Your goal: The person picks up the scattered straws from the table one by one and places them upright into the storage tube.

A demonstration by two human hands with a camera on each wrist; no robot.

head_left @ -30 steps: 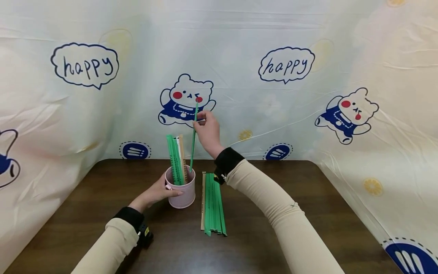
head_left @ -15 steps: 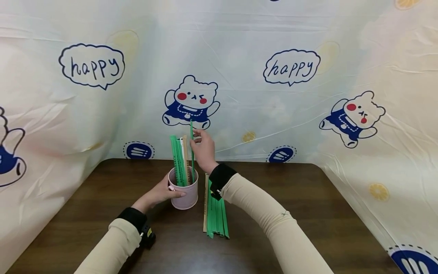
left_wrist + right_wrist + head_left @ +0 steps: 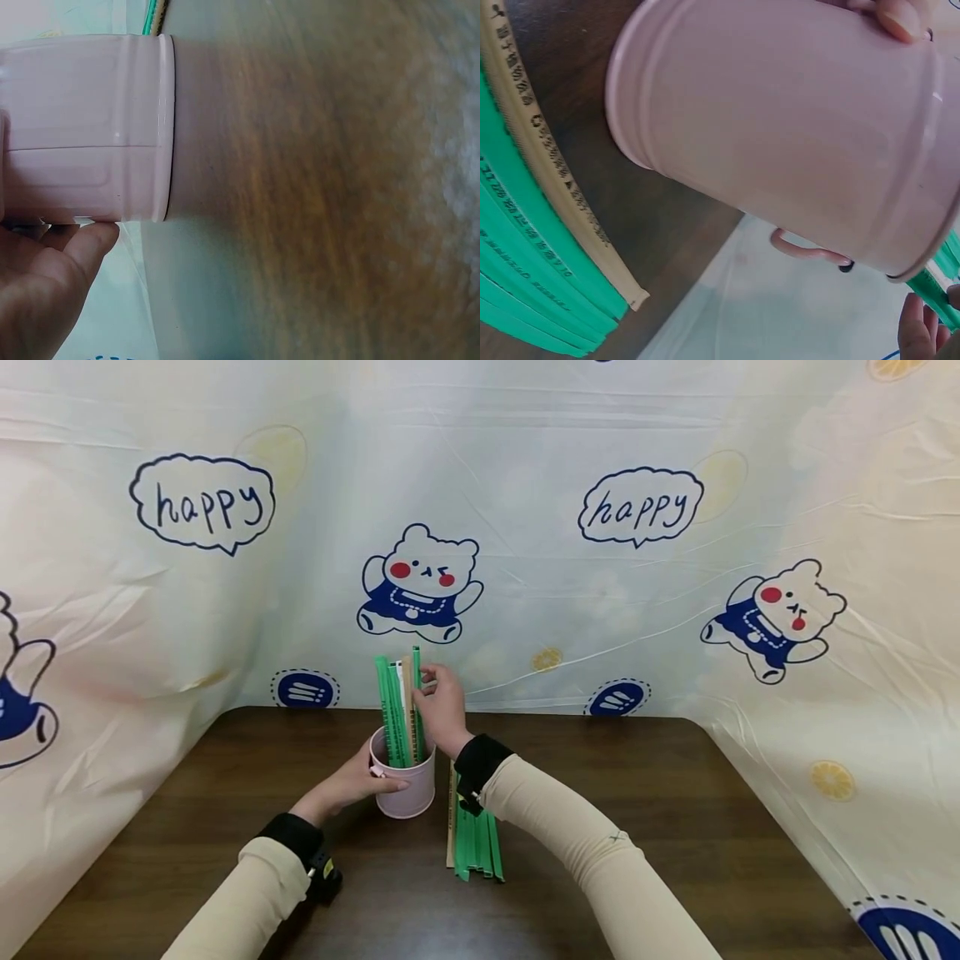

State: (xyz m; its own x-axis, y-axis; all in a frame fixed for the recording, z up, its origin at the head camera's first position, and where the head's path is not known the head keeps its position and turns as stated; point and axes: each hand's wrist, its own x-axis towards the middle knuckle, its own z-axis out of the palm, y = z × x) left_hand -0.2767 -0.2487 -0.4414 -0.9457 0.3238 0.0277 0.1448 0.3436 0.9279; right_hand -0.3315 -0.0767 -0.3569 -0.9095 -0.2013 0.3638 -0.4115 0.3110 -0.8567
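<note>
My left hand [image 3: 348, 785] grips a pink bucket [image 3: 405, 795] standing on the table, thumb across its front and fingers round its left side. Several paper-wrapped straws [image 3: 392, 714], green, white and tan, stand in the bucket and lean slightly left. With thumb and fingertips, my right hand [image 3: 444, 706] pinches a green wrapped straw [image 3: 417, 665] by its upper part. That straw is upright, its lower end inside the bucket beside the tan one. The right wrist view shows the fingers [image 3: 915, 334] on it just beyond the rim. In the left wrist view the bucket wall [image 3: 82, 97] hides the straws' lower ends.
Right of the bucket, a flat row of green wrapped straws [image 3: 474, 852] lies on the brown table [image 3: 600, 860], with a tan wrapped straw [image 3: 562, 180] along its left side. My right wrist overlaps their far ends. A printed curtain [image 3: 525, 593] hangs behind the table.
My right hand has come down and slightly left, lowering the green wrapped straw deeper into the bucket. The left hand keeps its hold on the bucket. The head view has shifted slightly.
</note>
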